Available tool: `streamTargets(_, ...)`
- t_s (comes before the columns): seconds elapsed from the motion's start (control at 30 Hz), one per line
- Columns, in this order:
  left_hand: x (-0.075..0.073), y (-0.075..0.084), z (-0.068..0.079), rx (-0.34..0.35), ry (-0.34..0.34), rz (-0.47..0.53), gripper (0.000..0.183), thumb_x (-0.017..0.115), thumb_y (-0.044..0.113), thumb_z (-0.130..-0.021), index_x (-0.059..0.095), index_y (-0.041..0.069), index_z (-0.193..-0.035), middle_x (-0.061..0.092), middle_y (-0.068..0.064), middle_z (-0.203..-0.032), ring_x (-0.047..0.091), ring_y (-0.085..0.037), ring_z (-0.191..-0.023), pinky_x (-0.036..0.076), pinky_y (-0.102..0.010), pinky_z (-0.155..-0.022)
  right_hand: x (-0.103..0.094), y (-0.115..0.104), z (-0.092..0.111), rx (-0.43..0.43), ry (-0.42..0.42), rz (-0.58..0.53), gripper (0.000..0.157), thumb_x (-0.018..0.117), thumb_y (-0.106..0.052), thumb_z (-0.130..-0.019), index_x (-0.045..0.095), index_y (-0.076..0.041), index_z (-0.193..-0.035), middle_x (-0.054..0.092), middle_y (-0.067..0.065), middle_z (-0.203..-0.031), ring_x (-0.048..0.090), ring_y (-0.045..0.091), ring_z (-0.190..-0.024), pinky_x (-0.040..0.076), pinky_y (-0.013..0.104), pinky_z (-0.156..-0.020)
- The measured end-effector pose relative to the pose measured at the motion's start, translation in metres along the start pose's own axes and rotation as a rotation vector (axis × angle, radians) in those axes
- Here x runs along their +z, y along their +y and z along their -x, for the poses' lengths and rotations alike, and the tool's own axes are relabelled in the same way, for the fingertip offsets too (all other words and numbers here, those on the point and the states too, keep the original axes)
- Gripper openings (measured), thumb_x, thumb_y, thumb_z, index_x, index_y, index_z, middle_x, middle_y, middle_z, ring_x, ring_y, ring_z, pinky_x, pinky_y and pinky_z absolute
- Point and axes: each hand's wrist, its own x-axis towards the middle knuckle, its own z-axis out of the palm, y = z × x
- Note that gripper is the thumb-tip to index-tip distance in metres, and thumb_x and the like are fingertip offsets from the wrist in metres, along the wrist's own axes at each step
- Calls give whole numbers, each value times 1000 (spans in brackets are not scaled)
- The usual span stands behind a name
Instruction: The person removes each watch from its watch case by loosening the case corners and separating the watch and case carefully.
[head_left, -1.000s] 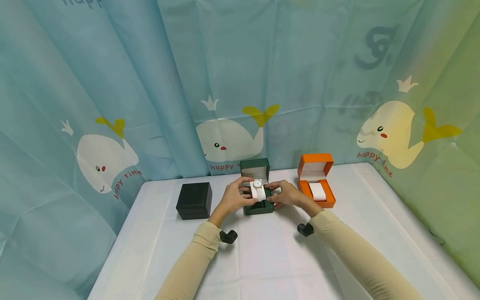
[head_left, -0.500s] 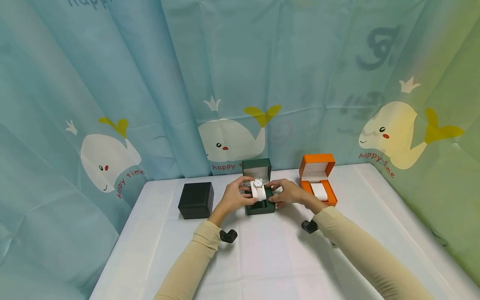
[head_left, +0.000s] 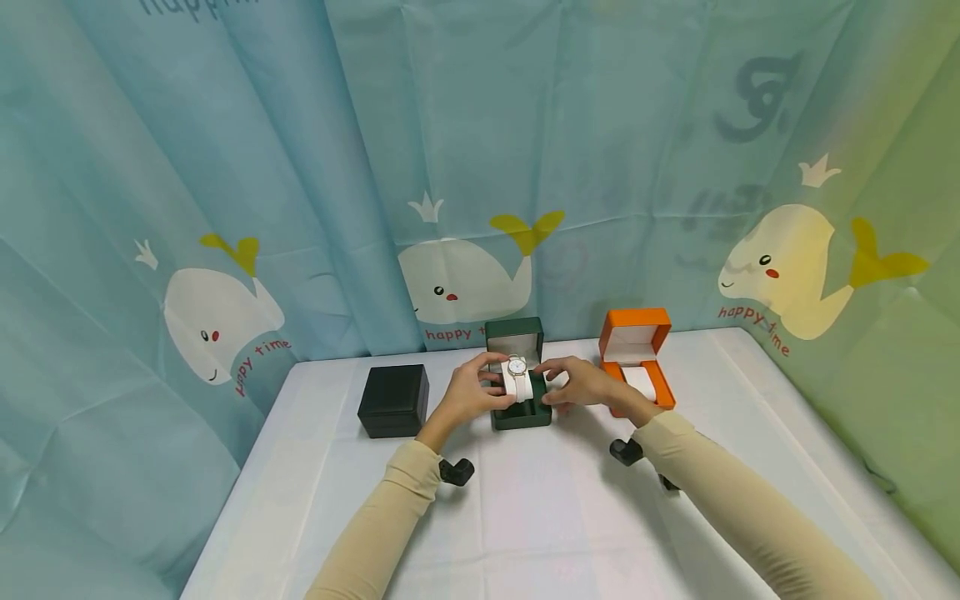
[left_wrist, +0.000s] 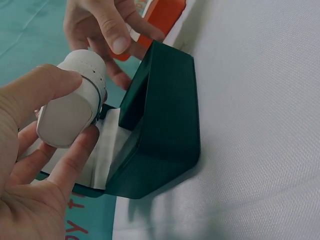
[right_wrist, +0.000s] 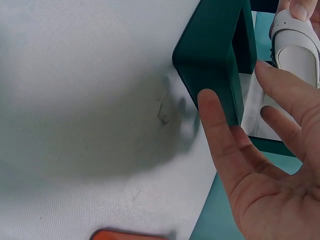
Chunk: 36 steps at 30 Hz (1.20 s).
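My left hand (head_left: 467, 393) grips a white-strapped wristwatch (head_left: 517, 367) wrapped round a white cushion (left_wrist: 65, 117), thumb on the strap and fingers on the other side. It is held above the base of an open green watch box (head_left: 522, 422), whose lid stands up behind. My right hand (head_left: 583, 383) is at the box's right side, fingers spread and holding nothing. In the right wrist view one fingertip (right_wrist: 207, 97) lies against the green box's wall, and the watch is apart from that hand. The watch face is turned away in both wrist views.
A closed black box (head_left: 392, 402) stands left on the white table (head_left: 517, 517). An open orange watch box (head_left: 662, 390) with a white cushion (head_left: 639, 381) in it stands right, just behind my right wrist. A curtain with whale prints (head_left: 465, 279) hangs behind the table.
My right hand has drawn slightly to the right, away from the watch. My left hand keeps its hold on the watch in about the same place; the head view shifts a little.
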Motion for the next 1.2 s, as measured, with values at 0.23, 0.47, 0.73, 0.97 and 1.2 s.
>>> streamTargets(0.23, 0, 0, 0, 3, 5, -19, 64, 87, 3, -79, 61, 11, -137, 60, -21, -130, 73, -34, -101, 61, -36, -81, -3, -1, 2, -18, -14, 12, 57, 78, -10, -92, 56, -3, -144, 53, 31, -135, 72, 37, -76, 61, 45, -75)
streamTargets(0.47, 2, 6, 2, 5, 0, -15, 64, 85, 1, -80, 60, 8, -138, 59, -22, -132, 73, -37, -102, 61, -36, -81, -10, 0, 4, -44, -16, -33, 61, 76, -14, -95, 50, -6, -150, 49, 33, -141, 71, 43, -80, 60, 48, -82)
streamTargets(0.73, 3, 3, 1, 12, 10, -14, 63, 87, 3, -79, 61, 12, -136, 56, -14, -141, 72, -34, -104, 61, -35, -81, -17, -3, 7, -72, -22, -113, 69, 76, -15, -95, 42, -6, -155, 45, 33, -147, 70, 48, -94, 60, 45, -84)
streamTargets(0.97, 4, 7, 1, 33, 3, -1, 63, 87, 2, -79, 62, 12, -136, 57, -14, -140, 71, -37, -106, 61, -34, -81, -16, -4, 9, -107, -8, -176, 72, 77, -22, -95, 41, -12, -156, 43, 26, -153, 68, 40, -112, 60, 47, -86)
streamTargets(1.2, 5, 9, 3, 49, -1, -5, 62, 87, 5, -79, 62, 13, -136, 58, -15, -136, 71, -39, -105, 61, -34, -80, -4, -1, 6, -158, 1, -389, 72, 73, -17, -97, 35, -16, -159, 36, 21, -157, 62, 39, -121, 56, 54, -91)
